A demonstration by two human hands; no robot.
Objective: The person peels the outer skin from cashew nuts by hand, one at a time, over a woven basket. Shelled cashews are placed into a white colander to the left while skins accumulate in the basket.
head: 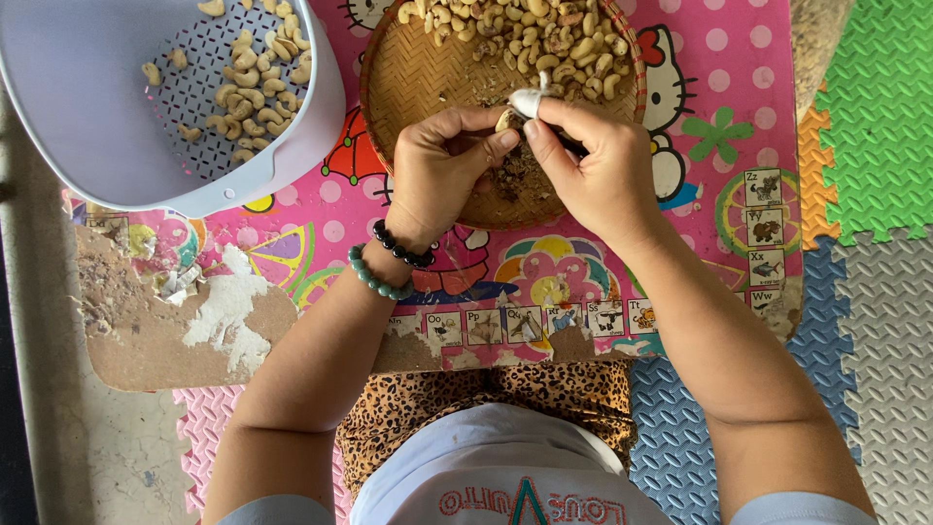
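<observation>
**Cashew pinched between both hands over the woven tray**

Left hand (442, 170) holds a single cashew kernel (505, 121) at its fingertips, thumb and forefinger closed narrowly around it. Right hand (593, 160) meets it from the opposite side; its thumb wears a white fingertip wrap (530, 100) pressed against the kernel's top. The kernel sits in the gap where the two hands touch, slightly nearer the left fingers; long axis cannot be told, as most of it is covered.

Both hands hover above the near half of a round woven tray (408, 78). Unsorted cashews (530, 39) are heaped on its far side; brown skin scraps (520, 175) lie below the hands. A pale perforated plastic basket (117, 126) with peeled cashews stands to the left, apart from the tray. Two bead bracelets (389, 267) circle the left wrist.
</observation>
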